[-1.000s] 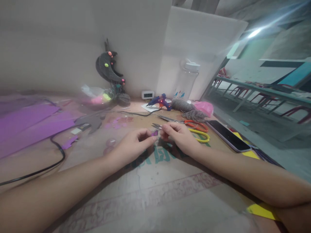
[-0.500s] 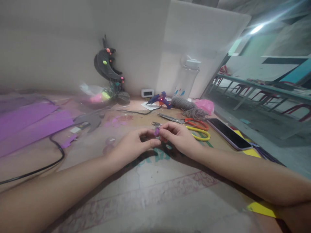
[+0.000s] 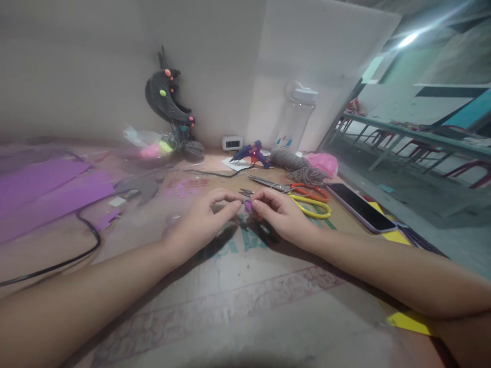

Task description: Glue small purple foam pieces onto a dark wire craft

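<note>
Our right hand (image 3: 283, 213) pinches the small purple piece (image 3: 248, 206); our left hand (image 3: 205, 217) sits narrow beside it, hold unclear. Uneven tugging could tear it.

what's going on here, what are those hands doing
A person has both hands at a small purple piece: the right hand pinches it, the left hand's fingertips close beside it. Yellow scissors and orange scissors lie just beyond, and farther back a glue gun shows a red light.
</note>
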Action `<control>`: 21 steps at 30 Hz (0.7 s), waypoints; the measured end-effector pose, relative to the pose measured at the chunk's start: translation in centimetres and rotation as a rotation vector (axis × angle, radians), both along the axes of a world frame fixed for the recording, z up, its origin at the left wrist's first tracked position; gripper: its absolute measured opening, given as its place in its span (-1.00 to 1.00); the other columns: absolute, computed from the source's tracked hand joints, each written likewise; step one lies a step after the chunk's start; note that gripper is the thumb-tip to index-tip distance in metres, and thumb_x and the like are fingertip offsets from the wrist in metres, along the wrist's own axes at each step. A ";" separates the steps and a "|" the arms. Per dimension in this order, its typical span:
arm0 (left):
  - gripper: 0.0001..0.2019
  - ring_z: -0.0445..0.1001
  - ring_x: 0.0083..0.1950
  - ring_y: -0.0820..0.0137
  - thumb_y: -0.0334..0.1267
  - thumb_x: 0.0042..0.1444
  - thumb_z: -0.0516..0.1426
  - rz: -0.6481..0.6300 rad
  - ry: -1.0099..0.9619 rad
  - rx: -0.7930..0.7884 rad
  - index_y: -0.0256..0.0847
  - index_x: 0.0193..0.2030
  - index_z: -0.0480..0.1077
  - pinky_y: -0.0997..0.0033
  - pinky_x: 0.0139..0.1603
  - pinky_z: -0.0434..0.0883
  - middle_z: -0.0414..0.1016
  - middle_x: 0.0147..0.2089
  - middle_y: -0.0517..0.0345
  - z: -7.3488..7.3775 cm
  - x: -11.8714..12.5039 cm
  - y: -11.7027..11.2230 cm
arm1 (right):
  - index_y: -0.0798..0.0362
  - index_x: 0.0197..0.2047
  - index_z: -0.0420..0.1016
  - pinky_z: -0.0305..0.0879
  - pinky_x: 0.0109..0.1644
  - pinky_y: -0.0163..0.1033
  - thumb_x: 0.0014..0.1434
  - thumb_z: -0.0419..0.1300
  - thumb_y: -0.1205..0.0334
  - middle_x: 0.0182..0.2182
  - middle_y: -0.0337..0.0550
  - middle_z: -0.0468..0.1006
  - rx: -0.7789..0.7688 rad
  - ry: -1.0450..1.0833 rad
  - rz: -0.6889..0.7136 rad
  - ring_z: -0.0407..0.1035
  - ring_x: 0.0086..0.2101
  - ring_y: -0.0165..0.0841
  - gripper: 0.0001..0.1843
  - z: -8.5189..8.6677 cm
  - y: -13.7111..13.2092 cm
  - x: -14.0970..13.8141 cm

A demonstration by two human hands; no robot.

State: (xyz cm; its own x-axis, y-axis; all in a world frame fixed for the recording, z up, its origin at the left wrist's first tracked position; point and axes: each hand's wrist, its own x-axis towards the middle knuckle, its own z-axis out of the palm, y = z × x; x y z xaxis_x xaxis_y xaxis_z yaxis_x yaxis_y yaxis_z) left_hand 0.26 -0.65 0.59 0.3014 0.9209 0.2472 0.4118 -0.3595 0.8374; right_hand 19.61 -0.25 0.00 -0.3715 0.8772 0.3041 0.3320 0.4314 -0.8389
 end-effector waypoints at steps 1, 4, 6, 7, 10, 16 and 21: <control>-0.80 0.44 -0.02 0.29 -0.12 0.18 0.10 0.003 0.007 -0.010 -0.11 -0.18 0.50 0.34 0.06 0.28 0.55 -0.10 0.14 0.0 0.0 0.0 | 0.05 -0.33 0.35 0.20 -0.35 -0.32 0.23 0.08 0.17 -0.48 -0.27 0.38 0.011 -0.015 -0.009 0.25 -0.45 -0.44 -0.84 0.0 0.0 0.0; -0.79 0.46 -0.05 0.27 -0.10 0.16 0.12 0.009 0.025 -0.012 -0.09 -0.18 0.50 0.32 0.05 0.30 0.55 -0.12 0.15 -0.1 -0.1 0.0 | 0.05 -0.33 0.36 0.18 -0.36 -0.32 0.23 0.08 0.19 -0.48 -0.28 0.39 0.042 -0.046 -0.019 0.25 -0.45 -0.44 -0.86 0.1 0.0 0.0; -0.79 0.46 -0.06 0.25 -0.08 0.15 0.12 0.007 0.034 0.001 -0.08 -0.19 0.51 0.31 0.04 0.30 0.55 -0.12 0.14 -0.2 -0.1 0.1 | 0.05 -0.32 0.36 0.17 -0.36 -0.32 0.23 0.08 0.20 -0.48 -0.28 0.39 0.064 -0.067 -0.019 0.25 -0.46 -0.45 -0.87 0.1 0.0 0.0; -0.79 0.46 -0.06 0.25 -0.08 0.15 0.12 0.008 0.040 0.009 -0.08 -0.19 0.51 0.31 0.04 0.30 0.55 -0.13 0.14 -0.2 -0.1 0.1 | 0.05 -0.32 0.37 0.17 -0.36 -0.32 0.22 0.08 0.21 -0.48 -0.28 0.39 0.072 -0.076 -0.020 0.25 -0.46 -0.45 -0.87 0.1 0.0 0.0; -0.79 0.46 -0.07 0.25 -0.07 0.14 0.12 0.014 0.058 0.032 -0.09 -0.21 0.51 0.30 0.03 0.31 0.56 -0.14 0.15 -0.2 0.0 0.0 | 0.06 -0.32 0.38 0.17 -0.36 -0.33 0.22 0.08 0.21 -0.49 -0.28 0.39 0.085 -0.094 -0.023 0.25 -0.46 -0.46 -0.87 0.1 0.0 0.0; -0.80 0.48 -0.09 0.25 -0.12 0.17 0.09 -0.013 0.079 0.096 -0.12 -0.23 0.49 0.27 0.01 0.35 0.58 -0.16 0.14 -0.2 0.0 0.0 | 0.08 -0.33 0.38 0.18 -0.36 -0.33 0.21 0.09 0.23 -0.49 -0.28 0.40 0.097 -0.097 -0.012 0.25 -0.46 -0.46 -0.87 0.2 -0.1 0.0; -0.79 0.48 -0.06 0.27 -0.17 0.21 0.06 -0.057 0.053 0.164 -0.11 -0.21 0.51 0.25 0.04 0.35 0.58 -0.12 0.13 -0.5 -0.1 0.3 | 0.08 -0.34 0.34 0.18 -0.39 -0.34 0.20 0.09 0.17 -0.51 -0.29 0.36 -0.042 0.009 0.005 0.24 -0.49 -0.47 -0.84 0.1 0.1 -0.1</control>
State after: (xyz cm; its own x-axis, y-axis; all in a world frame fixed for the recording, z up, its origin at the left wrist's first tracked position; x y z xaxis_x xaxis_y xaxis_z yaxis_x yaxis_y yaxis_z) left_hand 0.18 -0.38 0.13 0.3685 0.8504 0.3754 0.4290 -0.5138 0.7429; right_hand 19.53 -0.10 0.12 -0.3734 0.8875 0.2702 0.3226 0.3973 -0.8591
